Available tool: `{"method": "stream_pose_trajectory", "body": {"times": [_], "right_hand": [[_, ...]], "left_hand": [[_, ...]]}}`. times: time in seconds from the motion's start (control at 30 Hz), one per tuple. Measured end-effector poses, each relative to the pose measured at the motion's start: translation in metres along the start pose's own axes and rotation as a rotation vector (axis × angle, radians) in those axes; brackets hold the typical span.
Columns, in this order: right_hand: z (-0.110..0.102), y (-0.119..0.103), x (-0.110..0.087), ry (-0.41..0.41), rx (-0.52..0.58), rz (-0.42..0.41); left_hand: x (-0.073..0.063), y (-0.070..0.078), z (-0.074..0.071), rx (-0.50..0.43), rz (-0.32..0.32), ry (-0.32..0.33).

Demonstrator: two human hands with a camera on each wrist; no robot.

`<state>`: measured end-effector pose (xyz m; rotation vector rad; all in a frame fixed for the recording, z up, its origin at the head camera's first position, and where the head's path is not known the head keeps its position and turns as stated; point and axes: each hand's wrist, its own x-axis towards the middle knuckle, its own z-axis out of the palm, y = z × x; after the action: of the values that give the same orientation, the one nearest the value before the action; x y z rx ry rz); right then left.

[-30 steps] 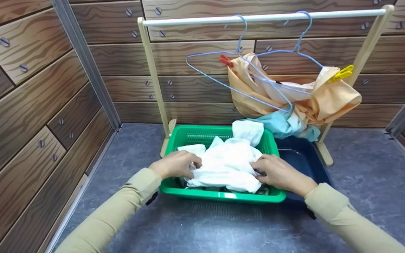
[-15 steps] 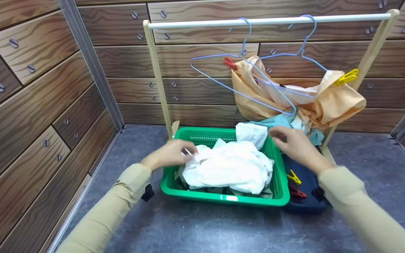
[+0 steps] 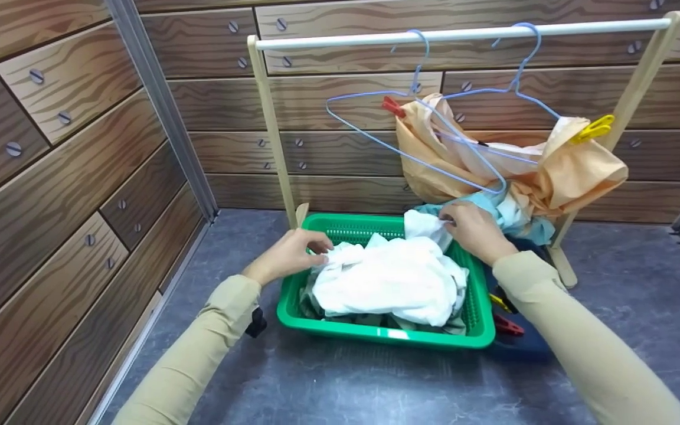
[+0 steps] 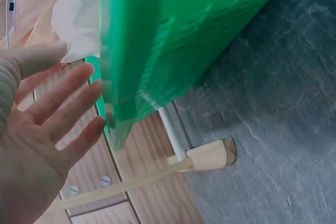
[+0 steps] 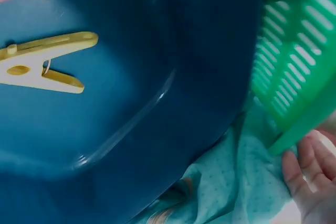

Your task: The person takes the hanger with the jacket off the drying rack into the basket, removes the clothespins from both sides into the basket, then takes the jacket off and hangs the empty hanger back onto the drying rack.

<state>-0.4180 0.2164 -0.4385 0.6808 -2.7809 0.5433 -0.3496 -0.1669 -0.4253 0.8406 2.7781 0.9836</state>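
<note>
A green plastic basket [image 3: 340, 332] holds a heap of white cloth [image 3: 390, 280] with greyish cloth beneath. My left hand [image 3: 290, 257] is at the basket's left side, thumb and fingers spread at the edge of the heap. In the left wrist view its fingers [image 4: 68, 114] look fairly straight beside the basket rim; whether they touch the cloth I cannot tell. At the back right corner, my right hand [image 3: 477, 230] pinches a white cloth flap [image 3: 425, 224] draped over the rim. Fingertips of the right hand [image 5: 315, 182] show past the basket edge in the right wrist view.
Behind stands a rack with a white rail [image 3: 346, 41] and two blue hangers. An orange garment [image 3: 582, 171] hangs there, with red and yellow clothespins, above teal cloth [image 3: 532, 227]. A dark blue tub [image 5: 131, 98] holding a yellow clothespin [image 5: 52, 45] sits right of the basket.
Both hands have left the sides of the white heap. My right hand went up to the back right flap and took hold of it; the left shifted slightly up along the left side.
</note>
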Motion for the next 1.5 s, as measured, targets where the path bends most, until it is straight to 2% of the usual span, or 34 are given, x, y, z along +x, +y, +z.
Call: {"method": "stream_pose_trajectory", "body": {"times": [0.1, 0.23, 0.33, 0.47, 0.57, 0.67, 0.77, 0.87, 0.93, 1.0, 1.07, 1.13, 1.23, 1.3, 1.37, 1.5], "right_hand": [[-0.007, -0.002, -0.006, 0.033, 0.090, 0.018], [-0.021, -0.017, -0.021, 0.022, 0.271, 0.032], [-0.029, -0.032, -0.039, 0.003, 0.357, -0.006], [-0.026, -0.042, -0.067, -0.045, 0.376, -0.101], [-0.018, -0.043, -0.083, -0.133, 0.346, -0.163], [-0.010, -0.042, -0.090, -0.210, 0.339, -0.191], [-0.005, -0.041, -0.092, -0.199, 0.340, -0.194], [-0.007, -0.040, -0.089, -0.086, 0.306, -0.184], [-0.011, -0.038, -0.083, -0.010, 0.273, -0.142], [-0.016, -0.035, -0.075, 0.011, 0.263, -0.080], [-0.018, -0.033, -0.065, -0.038, 0.279, -0.020], [-0.017, -0.031, -0.057, -0.133, 0.320, 0.004], [-0.012, -0.032, -0.052, -0.269, 0.382, -0.020], [-0.008, -0.034, -0.054, -0.314, 0.410, -0.061], [-0.005, -0.036, -0.057, -0.321, 0.421, -0.087], [-0.005, -0.038, -0.065, -0.259, 0.464, -0.076]], "left_hand": [[0.000, 0.003, 0.005, -0.017, 0.032, -0.017], [-0.002, 0.004, 0.008, -0.016, 0.059, -0.012], [-0.005, 0.004, 0.007, -0.022, 0.055, 0.000], [-0.008, 0.004, 0.005, -0.044, 0.035, -0.007], [-0.011, 0.004, 0.005, -0.045, 0.027, -0.027], [-0.012, 0.005, 0.007, -0.021, 0.035, -0.053], [-0.012, 0.005, 0.012, 0.000, 0.047, -0.076], [-0.011, 0.005, 0.014, 0.011, 0.053, -0.077], [-0.010, 0.005, 0.014, 0.017, 0.054, -0.070], [-0.009, 0.006, 0.013, 0.023, 0.059, -0.065], [-0.009, 0.006, 0.012, 0.031, 0.070, -0.067], [-0.009, 0.007, 0.012, 0.036, 0.076, -0.070], [-0.009, 0.007, 0.014, 0.036, 0.078, -0.075], [-0.010, 0.007, 0.014, 0.032, 0.074, -0.073], [-0.011, 0.007, 0.015, 0.030, 0.069, -0.071], [-0.014, 0.004, 0.013, 0.022, 0.048, -0.063]]}}
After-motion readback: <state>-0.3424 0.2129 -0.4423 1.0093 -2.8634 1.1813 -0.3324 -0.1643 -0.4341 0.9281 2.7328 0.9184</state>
